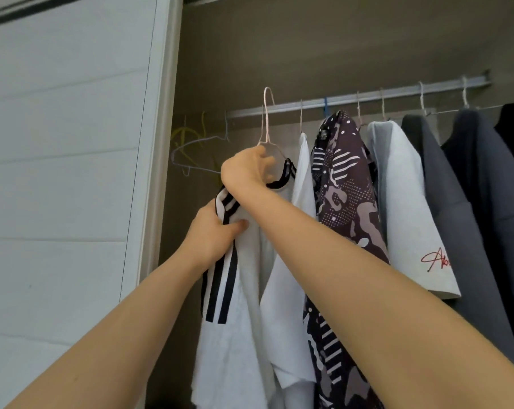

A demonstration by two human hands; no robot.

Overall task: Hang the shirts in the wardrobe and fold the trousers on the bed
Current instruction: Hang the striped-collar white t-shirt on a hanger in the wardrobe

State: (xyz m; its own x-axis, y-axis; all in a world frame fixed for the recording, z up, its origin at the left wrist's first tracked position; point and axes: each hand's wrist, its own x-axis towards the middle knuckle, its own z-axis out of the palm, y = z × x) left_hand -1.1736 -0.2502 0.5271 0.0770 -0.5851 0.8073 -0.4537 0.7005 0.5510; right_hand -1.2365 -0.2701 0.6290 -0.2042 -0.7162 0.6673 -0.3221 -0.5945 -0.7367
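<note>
**Q:** What is held, and by which hand?

**A:** A striped shirt (235,290), white with black bands, is seen on a pink hanger (267,113) just left of centre. The hanger's neck and the black-edged collar are gripped by the right hand (246,169), with the fingers curled round them. The striped shoulder is clutched by the left hand (217,231), at 7 o'clock from the right hand, with the thumb pressed into the cloth.

**Q:** Where is the shirt placed in the wardrobe?

**A:** It is held up inside the open wardrobe, at the left end of a row of hung clothes. The rail (367,97) is seen running from 12 o'clock up toward 2 o'clock. The hanger's hook is raised above the line of the rail; whether it is caught on the rail cannot be told.

**Q:** What else is shown?

**A:** At 3 o'clock from the striped shirt, touching it, a plain white shirt (288,290) is hung. Next a dark patterned shirt (347,187) is found, then a pale grey shirt (403,187) with red script on its sleeve, then dark garments (471,187). Empty wire hangers (196,143), yellow and blue, are seen at 9 o'clock from the right hand. The left side is filled by a white panelled door (67,172).
</note>
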